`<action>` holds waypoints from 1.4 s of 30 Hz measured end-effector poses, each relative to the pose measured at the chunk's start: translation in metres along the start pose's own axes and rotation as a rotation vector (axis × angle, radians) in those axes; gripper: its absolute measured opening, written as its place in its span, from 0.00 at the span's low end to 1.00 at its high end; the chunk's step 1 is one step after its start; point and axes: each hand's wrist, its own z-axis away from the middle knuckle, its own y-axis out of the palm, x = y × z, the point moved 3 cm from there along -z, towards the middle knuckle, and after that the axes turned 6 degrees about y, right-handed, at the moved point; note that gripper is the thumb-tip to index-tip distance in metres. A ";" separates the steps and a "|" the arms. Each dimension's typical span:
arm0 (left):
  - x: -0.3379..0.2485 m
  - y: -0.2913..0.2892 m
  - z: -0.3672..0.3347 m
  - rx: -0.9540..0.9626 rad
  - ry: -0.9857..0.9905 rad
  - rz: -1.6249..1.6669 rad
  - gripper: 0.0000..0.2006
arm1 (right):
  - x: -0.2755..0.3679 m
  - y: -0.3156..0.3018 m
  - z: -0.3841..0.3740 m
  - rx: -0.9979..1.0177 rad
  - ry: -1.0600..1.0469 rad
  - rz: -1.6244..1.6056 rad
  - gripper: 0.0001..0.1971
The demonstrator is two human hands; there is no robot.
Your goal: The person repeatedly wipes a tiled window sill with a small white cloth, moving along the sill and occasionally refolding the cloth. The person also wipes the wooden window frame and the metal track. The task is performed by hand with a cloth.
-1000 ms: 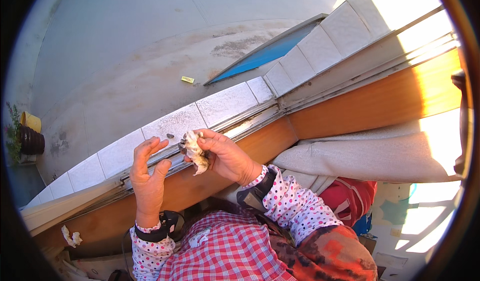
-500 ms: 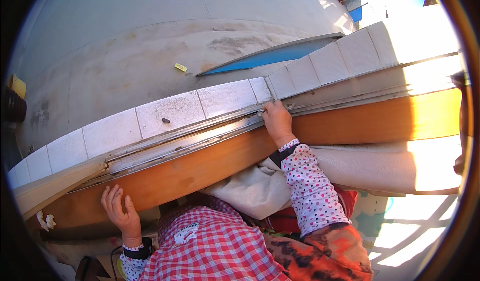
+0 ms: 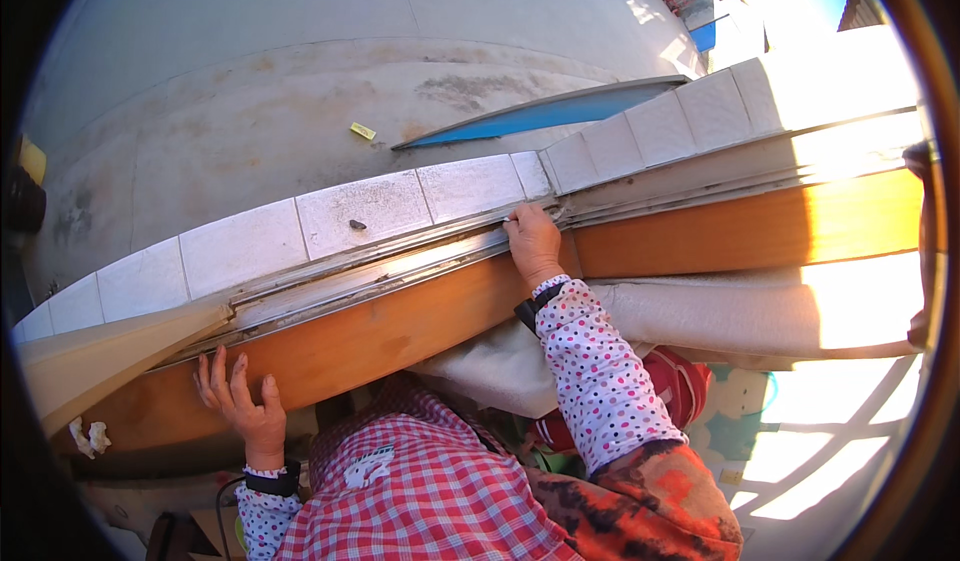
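My right hand [image 3: 537, 241] is at the metal window track [image 3: 385, 271], close to the corner where two runs of track meet. Its fingers are pinched together on a small whitish piece [image 3: 507, 222], mostly hidden by the fingertips and too small to name. Dirt darkens the grooves of the track. My left hand [image 3: 247, 413] rests with spread fingers against the orange-brown wooden sill [image 3: 390, 346], its fingertips near the sill's outer edge.
White tiles [image 3: 245, 251] line the outer ledge, with a small dark lump [image 3: 357, 225] on one. A pale window frame [image 3: 130, 356] stands at left. Crumpled white tissue [image 3: 90, 438] lies at the lower left. Beige cloth [image 3: 720, 316] hangs below the sill.
My right hand has slid slightly left along the track, still pinching. My left hand has moved up a little onto the sill. The view has shifted slightly.
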 end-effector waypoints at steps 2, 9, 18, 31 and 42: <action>0.000 -0.001 -0.001 0.001 0.023 0.000 0.21 | 0.017 0.003 0.006 0.004 -0.013 -0.036 0.07; 0.000 -0.006 -0.002 0.031 0.023 0.052 0.22 | 0.074 0.018 0.030 -0.031 -0.048 -0.094 0.07; 0.001 -0.004 0.000 -0.014 0.068 0.071 0.21 | 0.150 0.028 0.064 0.020 -0.127 -0.184 0.04; -0.002 -0.005 -0.001 0.004 0.005 0.025 0.23 | -0.011 -0.032 -0.034 0.265 0.116 -0.369 0.08; -0.004 -0.003 -0.001 -0.021 -0.014 0.012 0.26 | 0.022 -0.007 -0.011 0.394 -0.313 -0.097 0.08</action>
